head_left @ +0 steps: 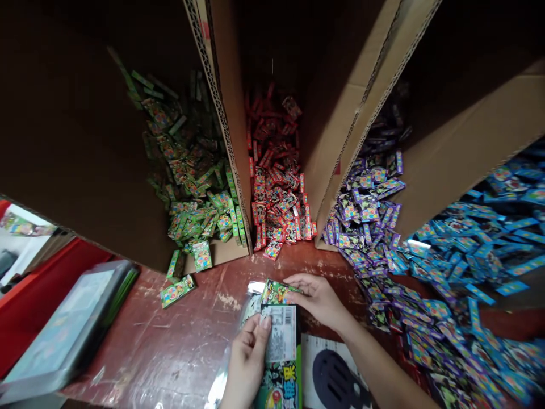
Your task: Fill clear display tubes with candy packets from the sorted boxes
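My left hand [248, 358] grips a tall green and black printed card pack [281, 346] with a white barcode label, inside a clear plastic sleeve [251, 307]. My right hand [317, 296] pinches a small green candy box [276, 291] at the top of that pack. Both hands are closed, low in the middle of the view, over a worn red table [183, 341].
Cardboard boxes lie open on their sides: green boxes [191, 182], red boxes [276, 187], purple boxes [366, 216] and blue boxes [477, 244] spill out. Two loose green boxes [177, 289] lie on the table. A grey tray [63, 324] sits at left, a dark oval object [336, 380] by my right wrist.
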{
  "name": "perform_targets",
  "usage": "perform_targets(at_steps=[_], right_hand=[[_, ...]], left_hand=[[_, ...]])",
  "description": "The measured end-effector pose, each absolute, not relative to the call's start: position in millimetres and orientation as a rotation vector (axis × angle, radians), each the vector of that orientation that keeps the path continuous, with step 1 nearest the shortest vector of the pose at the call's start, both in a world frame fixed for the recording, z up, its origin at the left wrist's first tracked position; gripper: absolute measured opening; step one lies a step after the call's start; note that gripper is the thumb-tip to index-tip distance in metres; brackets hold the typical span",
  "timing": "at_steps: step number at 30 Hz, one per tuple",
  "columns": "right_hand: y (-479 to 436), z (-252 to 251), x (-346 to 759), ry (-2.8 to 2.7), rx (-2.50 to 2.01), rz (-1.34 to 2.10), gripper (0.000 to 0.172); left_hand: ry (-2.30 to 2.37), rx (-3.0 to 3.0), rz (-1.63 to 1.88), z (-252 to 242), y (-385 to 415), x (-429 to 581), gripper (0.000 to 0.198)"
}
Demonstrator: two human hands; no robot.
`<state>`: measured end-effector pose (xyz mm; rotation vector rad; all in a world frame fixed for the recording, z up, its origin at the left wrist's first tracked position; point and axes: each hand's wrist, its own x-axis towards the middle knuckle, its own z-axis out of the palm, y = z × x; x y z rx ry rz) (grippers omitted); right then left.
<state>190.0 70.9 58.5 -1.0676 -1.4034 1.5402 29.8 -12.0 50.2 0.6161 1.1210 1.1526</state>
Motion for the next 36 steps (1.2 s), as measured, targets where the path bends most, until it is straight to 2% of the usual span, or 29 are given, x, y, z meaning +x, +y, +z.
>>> perform_targets(at_steps=[5,12,16,27,36], right_hand=[[75.9,65.5,193.1,-1.354,-1.095,1.599,0.029],[77.1,71.7,199.8,-1.447,-1.039,1.386,0.023],[74.9,70.0,200.2,-1.538,-1.039,1.472,0.022],[79.5,67.2,187.9,-1.14,-1.144,1.508,0.025],[76.2,72.6,181.9,-1.088,-1.15,1.486,0.025]], left_hand=[[1.14,0.67,1.179,60.4,-15.1,35.9,0.03],[1.13,0.598,1.182,58.5,-22.7,41.0,0.033],[1.129,0.646,1.14,56.5,-23.7,40.6,0.032],[1.109,0.63,1.113,56.8,-19.6,38.1,0.034],[1.072,0.628,1.141,51.0,-17.9,34.9,0.028]])
